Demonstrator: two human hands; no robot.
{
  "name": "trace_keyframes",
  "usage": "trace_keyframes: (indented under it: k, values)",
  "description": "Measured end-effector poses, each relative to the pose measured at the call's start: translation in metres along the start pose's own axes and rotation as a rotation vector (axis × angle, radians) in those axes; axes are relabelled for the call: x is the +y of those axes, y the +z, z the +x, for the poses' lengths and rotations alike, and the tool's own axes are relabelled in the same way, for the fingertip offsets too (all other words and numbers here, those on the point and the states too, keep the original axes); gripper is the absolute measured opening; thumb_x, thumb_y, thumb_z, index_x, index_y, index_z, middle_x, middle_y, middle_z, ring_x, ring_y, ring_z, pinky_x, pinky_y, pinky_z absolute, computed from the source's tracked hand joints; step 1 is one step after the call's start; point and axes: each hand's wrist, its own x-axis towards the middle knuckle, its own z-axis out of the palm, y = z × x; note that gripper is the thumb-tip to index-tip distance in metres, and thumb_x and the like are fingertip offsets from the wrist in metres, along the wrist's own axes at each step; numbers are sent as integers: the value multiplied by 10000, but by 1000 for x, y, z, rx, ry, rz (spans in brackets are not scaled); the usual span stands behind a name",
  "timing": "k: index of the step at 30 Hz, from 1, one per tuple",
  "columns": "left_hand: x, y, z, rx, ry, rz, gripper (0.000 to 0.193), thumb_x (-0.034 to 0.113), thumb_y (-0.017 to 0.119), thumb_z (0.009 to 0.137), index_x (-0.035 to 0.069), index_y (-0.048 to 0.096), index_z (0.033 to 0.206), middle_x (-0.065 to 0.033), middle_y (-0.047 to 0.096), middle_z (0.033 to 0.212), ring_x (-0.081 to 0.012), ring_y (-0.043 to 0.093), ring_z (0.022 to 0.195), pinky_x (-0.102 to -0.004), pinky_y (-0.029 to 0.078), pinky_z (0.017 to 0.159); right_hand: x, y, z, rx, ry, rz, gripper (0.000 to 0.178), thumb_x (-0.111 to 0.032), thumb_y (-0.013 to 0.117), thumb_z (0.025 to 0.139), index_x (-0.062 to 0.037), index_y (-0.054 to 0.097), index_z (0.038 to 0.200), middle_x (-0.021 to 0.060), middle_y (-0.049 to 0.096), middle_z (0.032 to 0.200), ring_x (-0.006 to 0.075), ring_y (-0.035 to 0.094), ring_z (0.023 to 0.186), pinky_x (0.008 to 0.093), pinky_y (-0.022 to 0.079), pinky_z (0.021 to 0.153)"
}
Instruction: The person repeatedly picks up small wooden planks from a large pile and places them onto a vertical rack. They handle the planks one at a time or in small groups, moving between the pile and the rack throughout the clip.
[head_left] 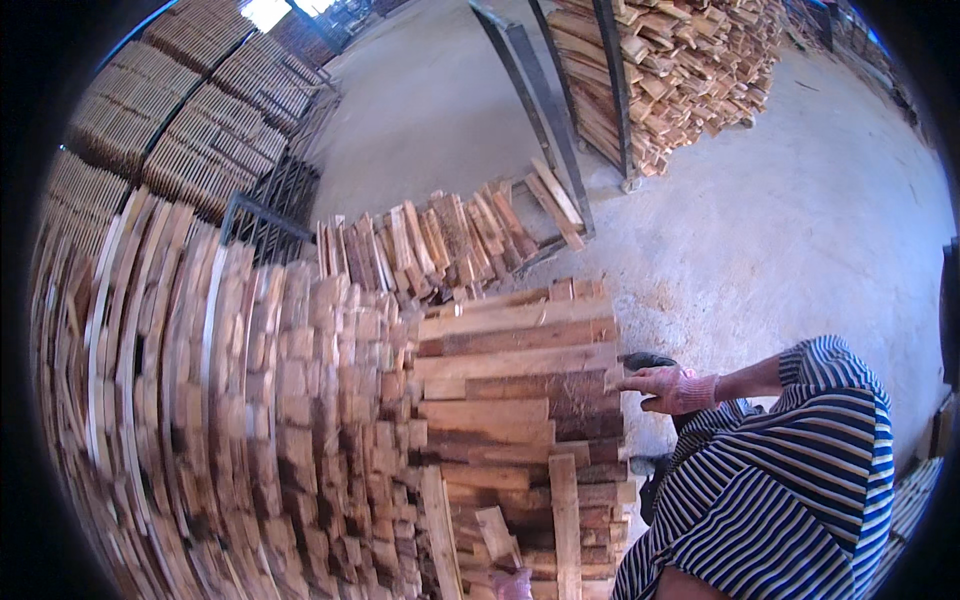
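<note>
A pink work glove covers my right hand (678, 390), which reaches in from the right. Its fingers stretch toward the ends of the boards, with the index fingertip at or against one end. Those rough wooden boards (515, 361) lie side by side in a layer on top of a stack. At the lower edge of the view, my left hand (513, 585), also in a pink glove, is closed at the end of a short wooden board (496, 534). Most of that hand is cut off. Two longer boards, a left one (440, 530) and a right one (566, 525), lie on either side of it.
A tall stack of board ends (230, 400) fills the left side. Beyond the layer sits a lower row of boards (430, 240) by a dark metal upright (545, 110). A large wood pile (690, 70) stands at the back, layered stacks (180, 110) at far left. Concrete floor (790, 220) lies right.
</note>
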Motion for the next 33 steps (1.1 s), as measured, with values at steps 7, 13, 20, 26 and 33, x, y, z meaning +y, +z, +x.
trace_keyframes:
  k: [7,13,20,26,33]
  values:
    - [226,5,24,92,132,-51,879,274,863,647,-2,476,1386,-218,595,1324,-344,593,1207,-400,476,1027,99,-100,36,80,117,328,616,-162,665,889,-126,468,1472,190,567,1353,358,565,1195,450,475,1029]
    - [384,-49,-7,255,130,-305,802,205,814,725,-5,461,1414,-218,549,1384,-328,545,1268,-385,429,1076,154,-217,144,-104,177,139,661,-278,647,921,-133,412,1521,186,556,1400,324,540,1290,416,441,1084]
    - [413,-149,-44,547,446,-759,716,125,756,816,-8,444,1446,-217,496,1453,-310,490,1338,-368,373,1134,180,-282,265,-21,-76,73,717,-281,691,873,-96,413,1508,205,606,1321,334,609,1170,410,485,1013]
    - [612,-203,22,319,933,-708,688,82,786,804,-3,480,1415,-176,565,1378,-297,540,1272,-398,415,1088,199,-260,315,-28,15,218,828,-392,700,820,-100,371,1521,204,521,1463,339,551,1300,414,450,1062]
    - [845,-160,135,-55,921,-377,790,413,796,795,80,493,1444,-239,655,1263,-363,621,1192,-395,473,1014,255,-218,477,28,606,333,793,-414,724,820,-50,441,1465,201,637,1315,343,629,1187,414,496,987]
